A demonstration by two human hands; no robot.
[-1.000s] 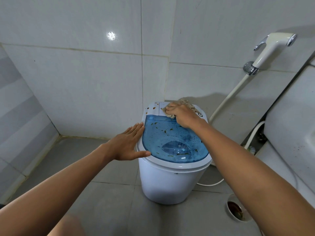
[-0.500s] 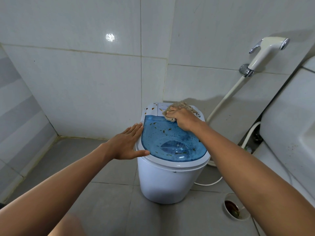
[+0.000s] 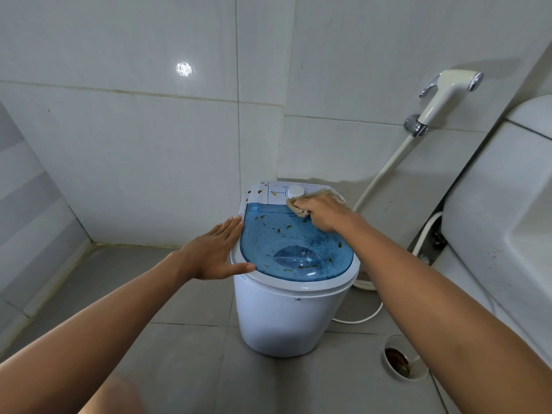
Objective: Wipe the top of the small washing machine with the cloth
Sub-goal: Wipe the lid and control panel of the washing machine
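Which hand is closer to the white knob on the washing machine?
The right hand. It grips the cloth just beside the white knob. The left hand rests flat on the machine's left rim, farther away.

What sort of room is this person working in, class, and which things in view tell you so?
Most likely a bathroom or wet room: tiled walls, a handheld spray hose on a wall bracket, and a floor drain beside the small washing machine.

Lid [image 3: 294, 249] centre free; dial [image 3: 296, 191] blocks cloth [image 3: 301, 208].
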